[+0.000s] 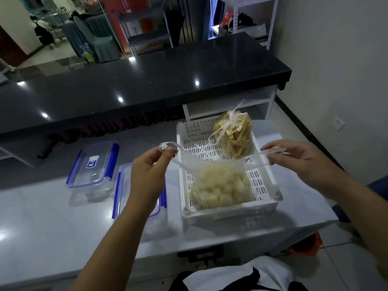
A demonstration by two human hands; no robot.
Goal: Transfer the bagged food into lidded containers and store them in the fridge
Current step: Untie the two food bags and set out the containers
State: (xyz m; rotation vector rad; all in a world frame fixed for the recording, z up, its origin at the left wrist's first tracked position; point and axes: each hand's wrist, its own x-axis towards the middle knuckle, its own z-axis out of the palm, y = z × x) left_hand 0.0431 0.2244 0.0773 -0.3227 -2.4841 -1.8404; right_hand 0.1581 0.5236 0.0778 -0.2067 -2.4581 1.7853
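Note:
A clear bag of pale round food pieces (218, 187) rests in the near end of a white slotted basket (231, 211). My left hand (149, 171) pinches one bag handle and my right hand (298, 158) pinches the other, stretching the handles apart above the basket. A second tied bag of yellow-brown strips (235, 135) stands at the basket's far end. Two clear containers with blue-clipped lids sit left of the basket: one (92, 164) farther left, one (123, 185) partly hidden under my left forearm.
Everything sits on a pale grey counter (52, 227), whose front edge is near me. A raised black glossy counter (147, 80) runs behind it. A wall and tiled floor lie to the right, with something orange (306, 246) on the floor.

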